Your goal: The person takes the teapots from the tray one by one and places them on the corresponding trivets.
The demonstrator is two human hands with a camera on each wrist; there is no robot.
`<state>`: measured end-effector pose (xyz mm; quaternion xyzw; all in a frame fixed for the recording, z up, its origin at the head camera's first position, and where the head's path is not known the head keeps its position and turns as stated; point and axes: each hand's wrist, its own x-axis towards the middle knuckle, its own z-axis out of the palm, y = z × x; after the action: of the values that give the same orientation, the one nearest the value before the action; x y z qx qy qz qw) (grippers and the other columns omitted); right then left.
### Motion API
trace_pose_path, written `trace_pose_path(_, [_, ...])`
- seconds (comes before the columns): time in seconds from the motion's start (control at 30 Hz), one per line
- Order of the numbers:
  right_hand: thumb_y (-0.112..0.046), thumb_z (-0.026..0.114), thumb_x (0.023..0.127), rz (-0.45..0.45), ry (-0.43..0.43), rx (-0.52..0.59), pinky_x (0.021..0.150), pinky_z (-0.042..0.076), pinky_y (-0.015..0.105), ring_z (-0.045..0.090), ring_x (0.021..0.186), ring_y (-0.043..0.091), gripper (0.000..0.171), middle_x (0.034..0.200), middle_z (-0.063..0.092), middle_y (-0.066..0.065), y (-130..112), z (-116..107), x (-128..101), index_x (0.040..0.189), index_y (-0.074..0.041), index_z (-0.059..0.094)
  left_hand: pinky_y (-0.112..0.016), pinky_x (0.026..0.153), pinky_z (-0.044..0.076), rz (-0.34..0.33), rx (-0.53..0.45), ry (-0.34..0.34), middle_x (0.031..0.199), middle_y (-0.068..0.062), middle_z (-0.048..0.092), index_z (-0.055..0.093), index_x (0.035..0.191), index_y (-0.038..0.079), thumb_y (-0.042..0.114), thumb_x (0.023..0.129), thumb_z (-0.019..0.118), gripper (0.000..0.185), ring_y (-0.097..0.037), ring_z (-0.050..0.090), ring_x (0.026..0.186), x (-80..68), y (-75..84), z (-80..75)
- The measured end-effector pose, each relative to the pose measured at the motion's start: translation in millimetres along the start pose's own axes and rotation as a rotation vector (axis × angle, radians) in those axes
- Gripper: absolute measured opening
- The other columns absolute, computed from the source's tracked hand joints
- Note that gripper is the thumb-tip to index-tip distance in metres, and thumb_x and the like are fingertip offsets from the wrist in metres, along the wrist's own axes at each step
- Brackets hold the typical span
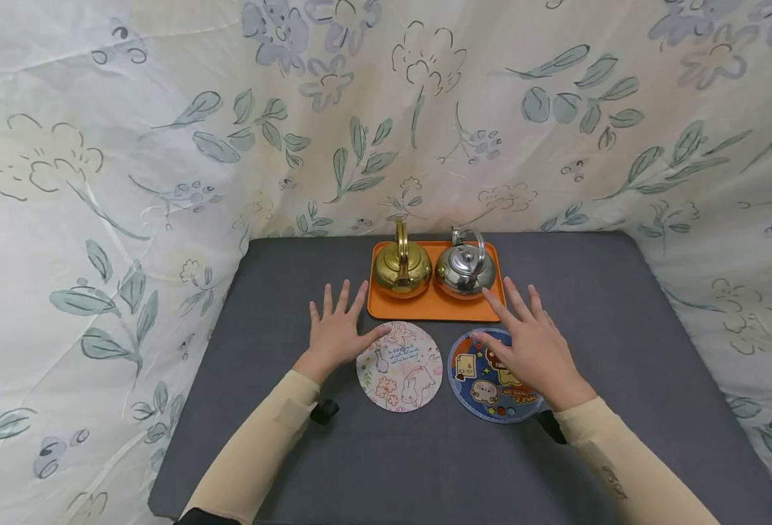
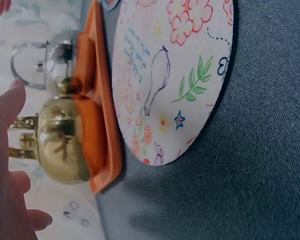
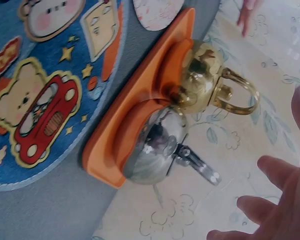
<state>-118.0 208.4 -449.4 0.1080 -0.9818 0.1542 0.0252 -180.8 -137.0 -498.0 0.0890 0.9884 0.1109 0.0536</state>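
A gold teapot [image 1: 402, 270] and a silver teapot [image 1: 466, 270] stand side by side on an orange tray [image 1: 425, 312]. In front of them lie two round mats: a white one [image 1: 400, 372] with flower and rabbit drawings, and a blue one [image 1: 480, 394] with cartoon bears. My left hand [image 1: 337, 332] is spread beside the white mat, its thumb reaching over the mat's edge. Over the blue mat my right hand [image 1: 539, 350] hovers with fingers spread, hiding part of it. Both hands hold nothing. In the right wrist view the silver teapot [image 3: 162, 147] is nearest my right fingers.
The dark grey table [image 1: 418, 467] carries the tray near its back edge. A pale curtain [image 1: 162, 146] with flower and leaf prints hangs behind the table and along its sides. Small black wrist devices [image 1: 324, 412] show under both wrists.
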Motion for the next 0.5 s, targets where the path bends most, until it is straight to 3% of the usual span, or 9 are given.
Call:
trace_pose_path(0.27, [-0.067, 0.049, 0.097, -0.010, 0.051, 0.086, 0.088, 0.049, 0.070, 0.014, 0.153, 0.047, 0.081, 0.171, 0.008, 0.010, -15.6, -4.7, 4.0, 0.163, -0.027, 0.021, -0.070, 0.119, 0.005, -0.015, -0.028, -0.034, 0.171, -0.010, 0.007, 0.004, 0.164, 0.033, 0.088, 0.084, 0.039, 0.103, -0.043, -0.006, 0.155, 7.2, -3.0, 9.4])
trace_pose_path(0.5, [-0.061, 0.052, 0.099, -0.010, 0.084, 0.167, 0.110, 0.034, 0.068, 0.023, 0.151, 0.045, 0.078, 0.167, 0.022, 0.018, -32.6, -8.3, 13.6, 0.159, -0.014, 0.034, -0.069, 0.119, 0.010, -0.024, -0.020, -0.072, 0.170, -0.013, 0.014, 0.008, 0.165, 0.031, 0.090, 0.084, 0.037, 0.104, -0.046, 0.004, 0.155, 15.5, -8.3, 16.3])
